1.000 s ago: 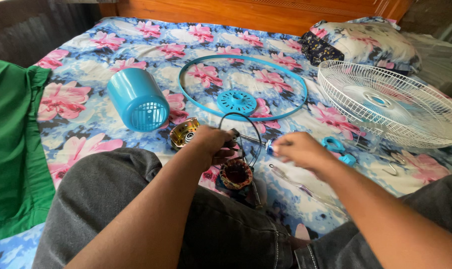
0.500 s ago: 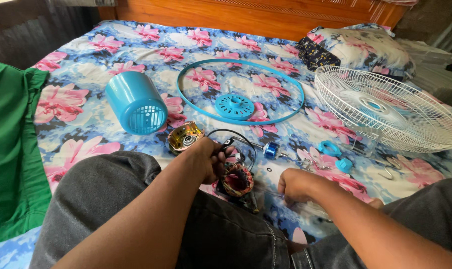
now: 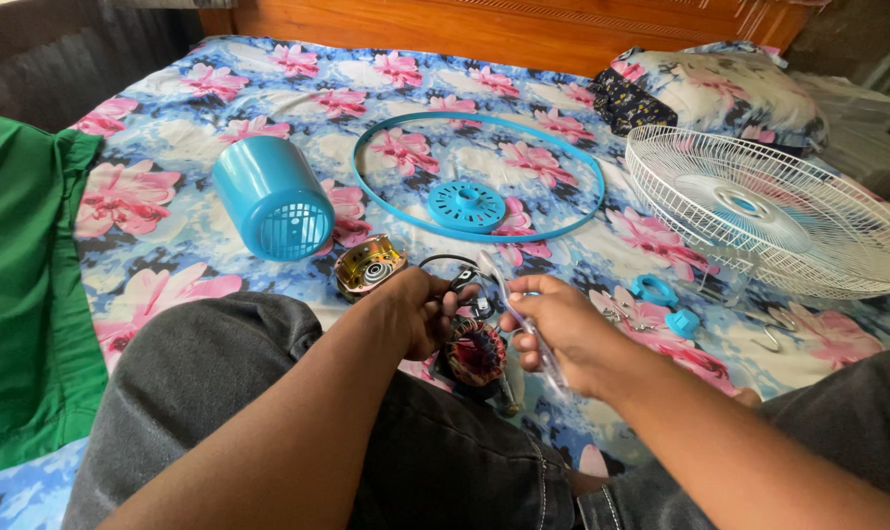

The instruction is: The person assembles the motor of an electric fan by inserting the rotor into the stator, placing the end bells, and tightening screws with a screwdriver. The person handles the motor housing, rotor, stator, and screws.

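Note:
My left hand (image 3: 420, 304) pinches the black wires (image 3: 445, 263) that loop off a fan motor stator (image 3: 476, 351) with copper windings, which rests between my knees. My right hand (image 3: 560, 332) is right beside it and grips a slim tool with a clear handle (image 3: 504, 290), its tip pointing up towards the wires. A gold-coloured motor cover (image 3: 366, 265) lies just beyond my left hand. Both my forearms and my grey trousers fill the lower part of the view.
On the flowered bedsheet lie a blue motor housing (image 3: 273, 201), a blue ring guard (image 3: 366, 147) with a round hub, a white wire fan guard (image 3: 769, 211) and two small blue nuts (image 3: 653, 290). A green cloth (image 3: 23, 275) is at left, a pillow (image 3: 730, 88) at the back right.
My right hand dropped to the sheet on the right, then came back up beside my left hand, now holding the clear-handled tool. My left hand stayed on the wires.

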